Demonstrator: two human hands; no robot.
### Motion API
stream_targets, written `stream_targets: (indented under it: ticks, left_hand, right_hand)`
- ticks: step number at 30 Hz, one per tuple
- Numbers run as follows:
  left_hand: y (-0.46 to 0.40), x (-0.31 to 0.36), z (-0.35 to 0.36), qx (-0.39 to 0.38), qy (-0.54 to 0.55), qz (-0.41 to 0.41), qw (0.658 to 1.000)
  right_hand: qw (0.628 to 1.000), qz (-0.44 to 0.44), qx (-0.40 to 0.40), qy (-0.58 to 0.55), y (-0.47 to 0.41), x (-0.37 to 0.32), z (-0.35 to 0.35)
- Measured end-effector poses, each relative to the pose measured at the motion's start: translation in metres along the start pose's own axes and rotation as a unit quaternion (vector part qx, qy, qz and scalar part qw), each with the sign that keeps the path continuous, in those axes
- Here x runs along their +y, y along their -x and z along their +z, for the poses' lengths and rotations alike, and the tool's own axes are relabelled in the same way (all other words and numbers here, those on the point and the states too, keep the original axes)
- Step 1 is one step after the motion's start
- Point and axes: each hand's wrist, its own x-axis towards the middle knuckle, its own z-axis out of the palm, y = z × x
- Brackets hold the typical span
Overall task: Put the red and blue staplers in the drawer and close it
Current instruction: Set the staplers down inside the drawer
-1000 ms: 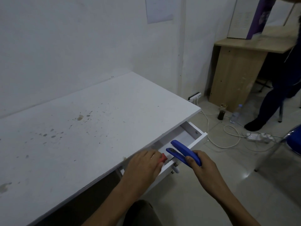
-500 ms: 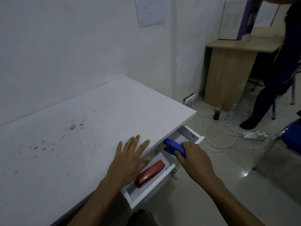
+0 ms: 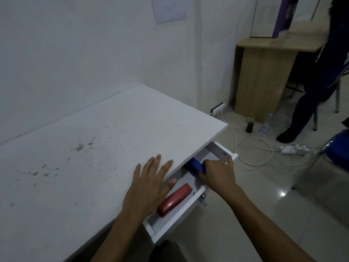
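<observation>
The white drawer (image 3: 175,222) under the desk's front edge stands pulled out. A red stapler (image 3: 174,200) lies flat inside it, near the left end. The blue stapler (image 3: 196,166) is down inside the drawer's right half, and my right hand (image 3: 217,174) is curled around it, hiding most of it. My left hand (image 3: 149,184) rests flat on the white desk top (image 3: 94,148) at its front edge, fingers spread, thumb hanging over the drawer just above the red stapler.
A small knob (image 3: 204,199) sticks out of the drawer front. On the floor to the right lie white cables (image 3: 260,148), a power strip (image 3: 292,149), a dark jar (image 3: 250,122) and a water bottle (image 3: 265,125). A wooden desk (image 3: 264,72), a standing person (image 3: 317,82) and a blue chair (image 3: 338,150) are beyond.
My left hand let go of the red stapler in the drawer and moved up onto the desk top. My right hand carried the blue stapler down into the drawer.
</observation>
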Motion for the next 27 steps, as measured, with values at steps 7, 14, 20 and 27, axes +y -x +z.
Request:
stream_targets:
  ticks: [7,14,20,27]
  left_hand:
    - [0.000,0.000,-0.002,-0.003,-0.006,-0.002,1.000]
    - [0.000,0.000,-0.002,-0.005,0.002,-0.005,1.000]
    - [-0.003,-0.003,-0.002,0.015,0.059,-0.037,0.997]
    - [-0.004,-0.005,0.001,0.023,0.027,-0.049,0.998]
  right_hand:
    - [0.999,0.003,-0.047,-0.004,-0.005,0.000,-0.003]
    - [0.964,-0.012,0.050,-0.262,0.042,0.007,-0.020]
    - [0.900,0.001,0.044,-0.433,0.091,0.020,0.002]
    - [0.881,0.085,-0.040,-0.463,0.098,0.026,0.050]
